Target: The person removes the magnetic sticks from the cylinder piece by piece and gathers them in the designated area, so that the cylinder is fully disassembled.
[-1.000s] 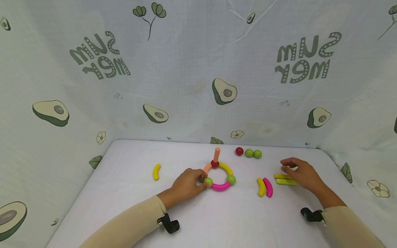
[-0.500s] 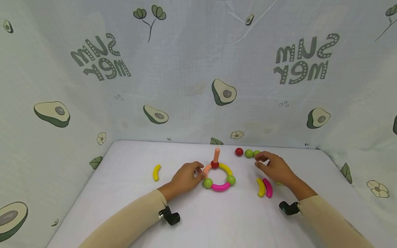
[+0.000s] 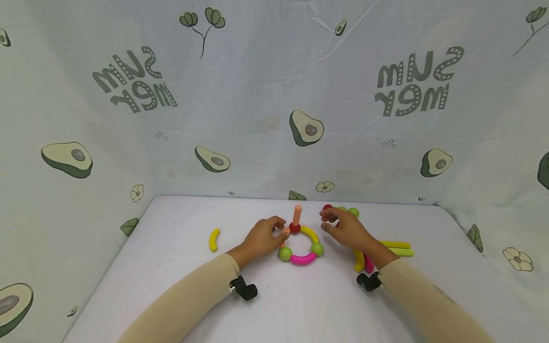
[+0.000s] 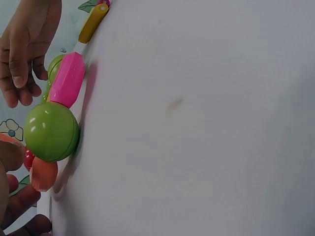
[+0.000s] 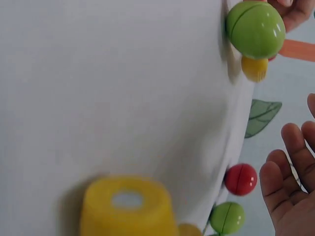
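A ring of toy rods and balls lies on the white table. It joins a magenta curved rod (image 3: pixel 303 259), a yellow curved rod (image 3: pixel 310 233), an orange curved rod (image 4: pixel 43 174), two green balls and a red ball (image 3: pixel 294 228). From the red ball a straight orange rod (image 3: pixel 297 215) stands upright. My left hand (image 3: pixel 259 239) is beside the ring's left side, with thumb and fingers parted around the orange curved rod and partly covering it. My right hand (image 3: pixel 348 233) hovers to the right of the ring, fingers loosely bent, holding nothing.
Behind my right hand are a loose red ball (image 5: pixel 240 179) and two green balls (image 3: pixel 353 212). A yellow and a magenta curved rod (image 3: pixel 369 265) lie under my right forearm, with two straight rods (image 3: pixel 396 252) farther right. Another yellow curved rod (image 3: pixel 214 239) lies left.
My right hand has swept left from the straight rods toward the ring. My left hand has left the green ball and shifted slightly farther back, to the orange curved rod.
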Available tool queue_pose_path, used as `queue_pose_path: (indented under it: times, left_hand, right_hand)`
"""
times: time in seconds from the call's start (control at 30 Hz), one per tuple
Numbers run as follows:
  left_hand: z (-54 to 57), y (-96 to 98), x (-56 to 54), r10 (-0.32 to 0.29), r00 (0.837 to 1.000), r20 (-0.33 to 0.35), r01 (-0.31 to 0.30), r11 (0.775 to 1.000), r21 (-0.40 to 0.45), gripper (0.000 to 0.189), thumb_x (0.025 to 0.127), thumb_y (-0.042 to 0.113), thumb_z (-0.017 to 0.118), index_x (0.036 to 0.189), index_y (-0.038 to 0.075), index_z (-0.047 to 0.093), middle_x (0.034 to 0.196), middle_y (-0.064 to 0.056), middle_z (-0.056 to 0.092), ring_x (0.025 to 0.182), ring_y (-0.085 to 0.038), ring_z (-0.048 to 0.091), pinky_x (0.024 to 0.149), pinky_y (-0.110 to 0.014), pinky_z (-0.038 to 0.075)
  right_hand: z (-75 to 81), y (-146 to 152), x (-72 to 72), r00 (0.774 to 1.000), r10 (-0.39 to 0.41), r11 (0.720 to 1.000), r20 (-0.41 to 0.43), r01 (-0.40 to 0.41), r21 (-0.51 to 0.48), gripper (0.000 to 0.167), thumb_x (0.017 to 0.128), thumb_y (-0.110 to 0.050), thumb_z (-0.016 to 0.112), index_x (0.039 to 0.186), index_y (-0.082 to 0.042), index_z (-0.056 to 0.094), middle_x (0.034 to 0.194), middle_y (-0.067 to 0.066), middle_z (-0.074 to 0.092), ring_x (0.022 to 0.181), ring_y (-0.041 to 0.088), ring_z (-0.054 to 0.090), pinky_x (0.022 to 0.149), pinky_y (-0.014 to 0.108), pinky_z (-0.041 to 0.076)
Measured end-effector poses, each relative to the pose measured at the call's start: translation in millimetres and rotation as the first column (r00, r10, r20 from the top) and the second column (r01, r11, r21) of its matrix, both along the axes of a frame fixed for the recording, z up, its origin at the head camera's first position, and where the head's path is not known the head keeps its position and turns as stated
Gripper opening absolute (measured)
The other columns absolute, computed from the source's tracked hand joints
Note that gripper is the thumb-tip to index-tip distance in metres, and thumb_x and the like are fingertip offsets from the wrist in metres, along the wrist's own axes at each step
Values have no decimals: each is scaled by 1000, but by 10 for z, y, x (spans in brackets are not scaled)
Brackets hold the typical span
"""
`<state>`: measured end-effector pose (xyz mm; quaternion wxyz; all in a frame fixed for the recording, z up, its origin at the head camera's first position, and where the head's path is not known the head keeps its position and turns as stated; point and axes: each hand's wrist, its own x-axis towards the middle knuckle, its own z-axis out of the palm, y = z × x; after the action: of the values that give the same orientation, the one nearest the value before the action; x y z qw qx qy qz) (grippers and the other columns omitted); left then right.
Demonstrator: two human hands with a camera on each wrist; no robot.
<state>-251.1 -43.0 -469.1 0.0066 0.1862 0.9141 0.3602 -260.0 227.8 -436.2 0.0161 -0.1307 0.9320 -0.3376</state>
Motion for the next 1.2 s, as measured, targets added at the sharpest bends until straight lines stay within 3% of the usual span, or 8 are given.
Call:
queue_pose_path:
  times: [0.53,0.77,1.2]
  left_hand:
    - [-58,165,-219,20,998,58,-21,1000,12,39,96,31,73,128,11,67,118,-2,71,107,-20,64,94,-38,52]
    - [-34,216,-225,1,999,44,-2,1000,20,30,94,25,75,121,12,71,112,0,74,112,-20,65,99,-40,49]
    - [-33,237,-226,-4,999,31,4,1000,-2,24,96,23,72,117,13,74,110,2,75,109,-18,67,98,-39,50]
  right_hand:
    - [-66,-412,-101,999,45,998,26,-44,-38,33,94,-15,74,126,-7,66,115,4,71,113,29,61,94,44,53]
    - [-111,-524,-134,999,35,999,41,-34,-20,37,93,-21,78,126,-10,66,120,7,70,113,30,61,96,50,52]
    - [-84,-602,-116,998,58,998,-2,-58,-2,16,94,-18,76,108,-12,73,105,2,72,104,25,64,91,49,52]
